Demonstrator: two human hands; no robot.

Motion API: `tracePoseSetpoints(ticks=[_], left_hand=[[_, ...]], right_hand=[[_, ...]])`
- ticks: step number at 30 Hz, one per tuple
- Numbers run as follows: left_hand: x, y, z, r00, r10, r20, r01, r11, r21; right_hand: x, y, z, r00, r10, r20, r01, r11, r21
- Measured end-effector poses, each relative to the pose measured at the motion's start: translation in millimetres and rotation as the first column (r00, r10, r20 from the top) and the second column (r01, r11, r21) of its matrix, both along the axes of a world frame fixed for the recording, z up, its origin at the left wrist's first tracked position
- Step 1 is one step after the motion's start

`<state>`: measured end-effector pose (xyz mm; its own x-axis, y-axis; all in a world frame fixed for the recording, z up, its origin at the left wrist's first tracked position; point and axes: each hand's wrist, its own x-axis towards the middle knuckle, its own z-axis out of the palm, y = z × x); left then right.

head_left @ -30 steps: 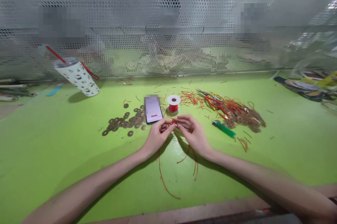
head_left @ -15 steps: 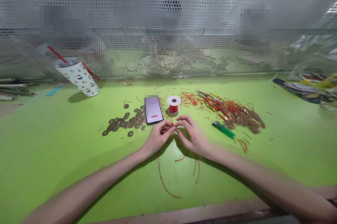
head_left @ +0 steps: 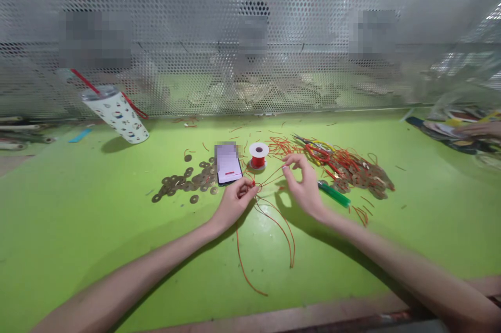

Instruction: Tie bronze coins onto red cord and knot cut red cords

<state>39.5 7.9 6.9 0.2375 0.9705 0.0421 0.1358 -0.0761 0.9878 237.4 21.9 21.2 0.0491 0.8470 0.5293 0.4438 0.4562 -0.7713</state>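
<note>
Between thumb and fingers, my left hand point(head_left: 237, 198) pinches a knotted part of a thin red cord point(head_left: 278, 219). My right hand point(head_left: 303, 184), up and to the right, pinches another stretch of the cord and draws it out from the knot. Loose cord ends trail over the green table toward me. Just beyond the hands stands a white spool point(head_left: 259, 155) wound with red cord. A phone point(head_left: 229, 164) with a lit screen lies beside my left hand. Close by my right hand is a green lighter point(head_left: 334, 194).
Brown coin-like discs point(head_left: 188, 181) are scattered at left; more discs point(head_left: 362, 179) lie under red cords at right. Scissors point(head_left: 317, 152) lie near red scraps point(head_left: 284, 146). A patterned tumbler point(head_left: 117, 114) stands back left. A perforated metal panel point(head_left: 195, 82) closes the back. Another person's hand point(head_left: 479, 130) shows far right.
My right hand has moved right, away from the left, pulling the cord out between them. The left hand has stayed nearly in place. Another person's hand has appeared at the far right.
</note>
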Motion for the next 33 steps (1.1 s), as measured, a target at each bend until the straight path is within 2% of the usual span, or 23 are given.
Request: tracePoseSetpoints(ticks=[2, 4, 6, 8, 10, 12, 15, 17, 22, 27, 33], left_hand=[[0.1, 0.4, -0.1, 1.000, 0.014, 0.006, -0.014, 1.000, -0.002], [0.3, 0.5, 0.2, 1.000, 0.013, 0.008, -0.013, 1.000, -0.004], [0.4, 0.5, 0.5, 1.000, 0.010, 0.011, -0.010, 1.000, -0.009], [0.2, 0.5, 0.7, 1.000, 0.005, 0.016, -0.004, 1.000, -0.013], [0.1, 0.6, 0.5, 1.000, -0.015, 0.020, 0.015, 1.000, -0.011], [0.0, 0.7, -0.3, 0.998, -0.056, 0.017, 0.056, 0.998, 0.004], [0.2, 0.6, -2.1, 0.992, -0.125, -0.015, 0.126, 0.992, 0.027], [0.2, 0.0, -2.7, 0.989, -0.143, -0.039, 0.145, 0.989, 0.034], [-2.1, -0.6, 3.4, 0.997, -0.049, -0.054, 0.054, 0.994, 0.093], [-7.3, 3.8, 8.5, 0.998, 0.038, -0.042, -0.030, 0.985, 0.169], [-8.4, 6.5, 0.5, 0.991, 0.059, -0.119, -0.041, 0.988, 0.147]], right_hand=[[5.1, 6.1, 2.3, 0.996, -0.083, -0.021, 0.083, 0.995, 0.048], [8.2, 8.8, 2.4, 0.993, -0.116, 0.003, 0.115, 0.985, 0.127], [8.5, 7.1, 0.9, 0.992, -0.101, 0.073, 0.083, 0.971, 0.223], [5.8, 1.7, -1.3, 0.986, -0.017, 0.164, -0.029, 0.962, 0.271], [0.4, -5.3, -3.9, 0.959, 0.140, 0.245, -0.192, 0.960, 0.205], [-6.3, -11.5, -6.9, 0.919, 0.292, 0.263, -0.313, 0.949, 0.039], [-14.5, -16.3, -12.4, 0.897, 0.412, 0.158, -0.371, 0.899, -0.233], [-16.6, -16.2, -16.2, 0.902, 0.428, 0.064, -0.384, 0.859, -0.340], [-14.2, -10.7, -19.6, 0.923, 0.372, -0.095, -0.378, 0.840, -0.389], [-12.8, -9.3, -16.5, 0.889, 0.384, -0.248, -0.457, 0.761, -0.460], [-14.7, -10.9, -17.8, 0.904, 0.365, -0.221, -0.426, 0.747, -0.511]])
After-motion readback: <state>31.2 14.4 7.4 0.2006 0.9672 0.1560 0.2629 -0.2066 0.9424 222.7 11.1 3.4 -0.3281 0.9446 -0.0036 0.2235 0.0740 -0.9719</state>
